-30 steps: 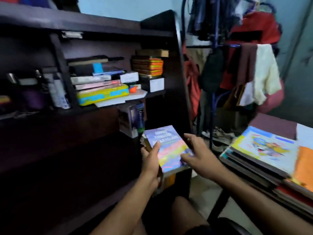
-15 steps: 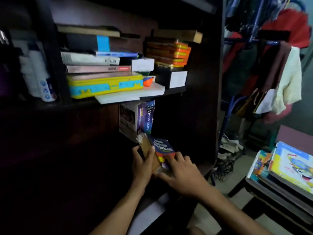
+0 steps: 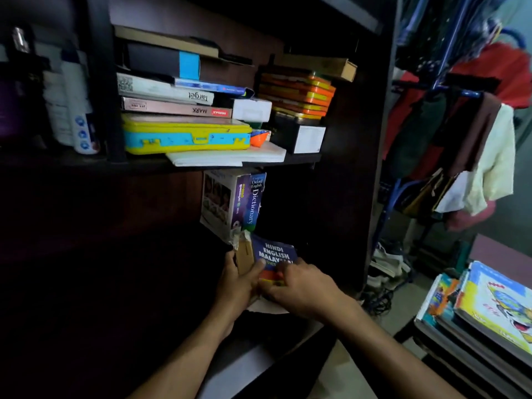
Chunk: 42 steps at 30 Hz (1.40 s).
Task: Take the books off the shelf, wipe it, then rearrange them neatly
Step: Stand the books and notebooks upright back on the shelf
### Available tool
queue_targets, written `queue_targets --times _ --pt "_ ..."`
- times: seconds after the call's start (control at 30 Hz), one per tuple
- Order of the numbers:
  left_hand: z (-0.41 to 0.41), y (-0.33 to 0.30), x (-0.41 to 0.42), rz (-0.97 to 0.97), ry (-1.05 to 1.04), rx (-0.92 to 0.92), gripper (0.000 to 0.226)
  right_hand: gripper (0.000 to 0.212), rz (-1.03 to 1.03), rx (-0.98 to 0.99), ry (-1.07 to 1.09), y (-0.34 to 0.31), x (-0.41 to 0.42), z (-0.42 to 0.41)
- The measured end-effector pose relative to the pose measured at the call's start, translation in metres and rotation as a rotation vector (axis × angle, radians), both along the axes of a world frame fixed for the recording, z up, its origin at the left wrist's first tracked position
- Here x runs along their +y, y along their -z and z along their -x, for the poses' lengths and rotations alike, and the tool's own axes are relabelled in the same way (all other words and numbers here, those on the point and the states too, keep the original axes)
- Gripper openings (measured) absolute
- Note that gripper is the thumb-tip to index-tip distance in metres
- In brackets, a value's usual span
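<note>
Paperback dictionary (image 3: 275, 254), the blue Hindi-English-Malayalam one, getting stood up on the dark lower shelf (image 3: 288, 335), right beside the fat Oxford dictionary (image 3: 250, 203) already upright there. Left hand (image 3: 234, 286) pinching the spine edge and page block, right hand (image 3: 302, 289) curled over the bottom corner of the cover, so both grips clenched on the same book. Looking like the put-it-back stage of the job.

Handling-wise: probably thick but floppy, soft cover, corners already looking tatty, so likely sagging or fanning open if held by the cover alone. Better squeezing the whole block near the spine and steadying the base. Not heavy, guessing. Could also be tipping over with only one neighbour to lean on.

Upper shelf (image 3: 302, 159) holding flat stacks: yellow-and-blue case (image 3: 187, 136) under a few books, orange-edged pile (image 3: 299, 93) on a black box, white papers underneath. Bottles (image 3: 77, 110) sitting in the left compartment. More books (image 3: 489, 306) waiting, piled on the surface at right.
</note>
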<state>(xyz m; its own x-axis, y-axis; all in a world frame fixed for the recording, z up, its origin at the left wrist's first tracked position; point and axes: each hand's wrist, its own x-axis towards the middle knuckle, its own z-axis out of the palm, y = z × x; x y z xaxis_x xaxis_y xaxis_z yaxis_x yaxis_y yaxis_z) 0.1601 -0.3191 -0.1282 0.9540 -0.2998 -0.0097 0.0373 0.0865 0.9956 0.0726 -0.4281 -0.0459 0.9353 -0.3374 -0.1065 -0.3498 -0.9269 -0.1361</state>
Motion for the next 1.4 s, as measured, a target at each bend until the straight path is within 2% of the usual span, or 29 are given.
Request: queue_targets --times 0.2,0.33,0.47,0.53,0.63,0.73,0.93,1.03,1.13,1.2,1.4 --pt "0.002 -0.005 0.003 -0.025 0.008 0.008 0.037 0.054 -0.006 0.060 -0.037 -0.006 -0.008 0.016" --pt "0.002 -0.006 0.004 -0.043 0.010 -0.003 0.039 0.028 0.146 -0.064 0.018 -0.010 -0.021 0.021" --pt "0.002 -0.004 0.006 -0.063 0.023 0.012 0.039 0.013 0.155 -0.174 0.045 -0.010 -0.063 0.012" --pt "0.001 -0.003 0.006 -0.060 0.025 0.013 0.040 0.015 0.039 -0.352 0.109 -0.006 -0.082 0.004" --pt "-0.001 -0.002 0.005 -0.045 0.031 0.028 0.047 0.013 -0.283 -0.616 0.259 0.004 -0.089 -0.018" --pt "-0.003 -0.002 0.006 -0.045 0.044 0.042 0.045 0.022 -0.402 -0.666 0.307 0.026 -0.084 -0.048" --pt "-0.012 0.007 -0.003 -0.045 -0.008 0.011 0.034 0.018 -0.527 -0.844 0.346 0.045 -0.076 -0.115" --pt "-0.014 0.010 -0.006 -0.034 -0.020 0.009 0.030 0.019 -0.517 -0.784 0.390 0.048 -0.078 -0.147" --pt "-0.015 0.012 -0.004 -0.032 -0.036 -0.001 0.033 0.033 -0.333 -0.618 0.368 0.046 -0.085 -0.171" --pt "-0.014 0.009 -0.003 -0.045 -0.019 0.015 0.034 0.032 -0.274 -0.586 0.358 0.040 -0.093 -0.179" --pt "-0.007 0.005 0.004 -0.075 0.007 0.039 0.041 0.031 -0.388 -0.621 0.360 0.045 -0.100 -0.188"
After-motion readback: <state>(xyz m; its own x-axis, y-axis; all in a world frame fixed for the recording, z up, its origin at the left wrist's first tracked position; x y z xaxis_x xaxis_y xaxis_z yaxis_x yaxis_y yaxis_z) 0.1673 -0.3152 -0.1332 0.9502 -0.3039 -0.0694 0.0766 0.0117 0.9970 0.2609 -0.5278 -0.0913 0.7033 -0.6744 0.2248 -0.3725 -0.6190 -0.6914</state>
